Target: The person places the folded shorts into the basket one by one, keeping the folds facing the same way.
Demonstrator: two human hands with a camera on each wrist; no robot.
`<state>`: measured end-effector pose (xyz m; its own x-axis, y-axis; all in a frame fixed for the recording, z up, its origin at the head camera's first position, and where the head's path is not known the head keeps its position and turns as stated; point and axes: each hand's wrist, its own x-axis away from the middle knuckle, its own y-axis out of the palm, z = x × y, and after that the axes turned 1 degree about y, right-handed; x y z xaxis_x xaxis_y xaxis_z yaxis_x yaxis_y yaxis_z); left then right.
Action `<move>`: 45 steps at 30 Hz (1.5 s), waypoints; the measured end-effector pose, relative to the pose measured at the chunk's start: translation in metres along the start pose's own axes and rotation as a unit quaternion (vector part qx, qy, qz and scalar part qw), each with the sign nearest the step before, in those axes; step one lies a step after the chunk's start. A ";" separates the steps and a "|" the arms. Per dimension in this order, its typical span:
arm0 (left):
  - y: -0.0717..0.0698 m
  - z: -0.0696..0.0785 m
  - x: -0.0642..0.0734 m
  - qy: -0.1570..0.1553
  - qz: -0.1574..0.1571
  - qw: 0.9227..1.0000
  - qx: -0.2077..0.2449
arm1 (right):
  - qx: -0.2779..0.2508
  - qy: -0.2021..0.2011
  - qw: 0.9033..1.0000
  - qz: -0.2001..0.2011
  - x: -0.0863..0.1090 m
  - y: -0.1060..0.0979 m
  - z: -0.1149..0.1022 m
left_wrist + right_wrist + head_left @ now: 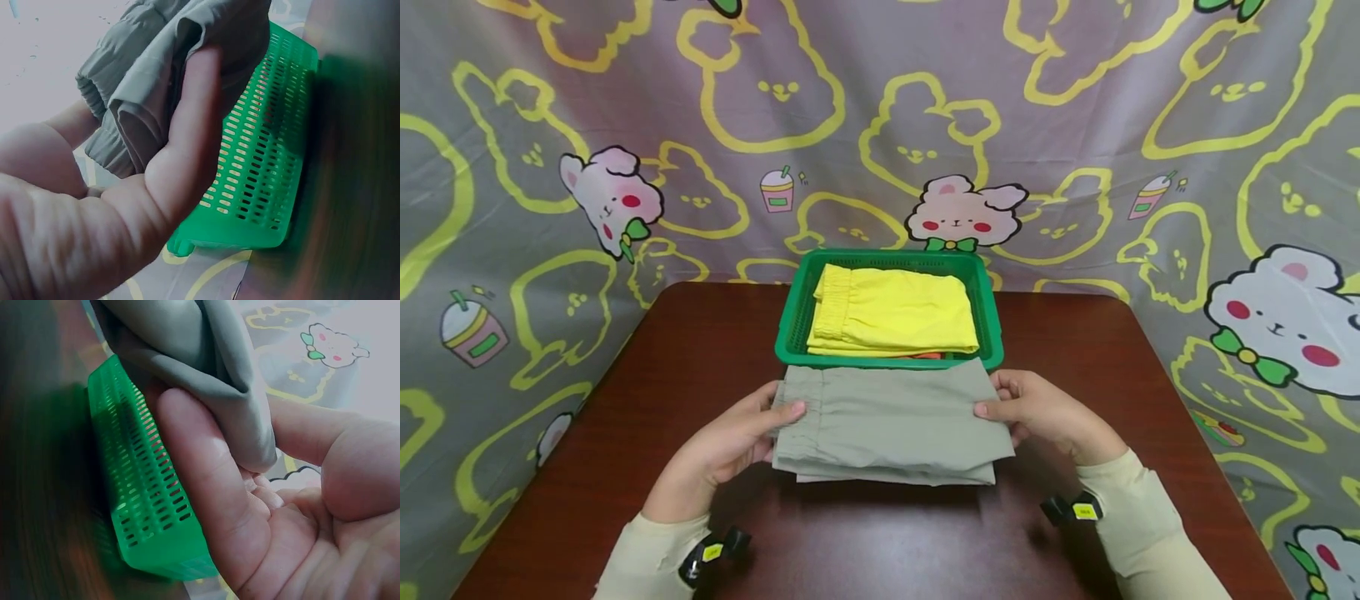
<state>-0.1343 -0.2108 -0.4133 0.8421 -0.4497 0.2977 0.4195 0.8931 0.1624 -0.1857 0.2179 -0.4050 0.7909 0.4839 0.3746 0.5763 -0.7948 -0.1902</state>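
Folded grey pants (pixel 895 421) with a gathered elastic waistband hang level in the air between both hands, just in front of the basket. At the waistband end, the left hand (pixel 733 437) grips them, thumb on top and fingers beneath. The right hand (pixel 1045 412) pinches the opposite end the same way. In the left wrist view, several cloth layers of the pants (pixel 144 81) show inside the grip. The right wrist view has the folded edge of the pants (pixel 194 362) between thumb and fingers. Behind them, folded yellow pants (pixel 898 312) lie in a green basket (pixel 786 329).
The basket stands near the far edge of a dark brown table (pixel 715 333). A bit of red cloth (pixel 928 356) peeks from under the yellow pants. A patterned curtain (pixel 850 100) with cartoon figures surrounds the table at the back and sides.
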 end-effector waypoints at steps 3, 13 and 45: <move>0.001 0.003 -0.001 0.003 0.007 1.000 0.011 | -0.008 0.000 1.000 0.004 -0.001 -0.001 0.000; 0.007 0.007 -0.006 0.014 0.032 0.999 0.031 | -0.017 -0.019 0.999 0.023 0.003 -0.006 -0.001; -0.006 0.073 -0.024 0.023 0.057 0.998 -0.009 | -0.051 -0.056 0.993 0.087 -0.007 -0.017 -0.048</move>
<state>-0.1812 -0.2059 -0.3528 0.8988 -0.3450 0.2705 0.3260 0.9385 0.1137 -0.2111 0.2106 -0.3612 0.8976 0.3692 0.2406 0.4099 -0.9001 -0.1478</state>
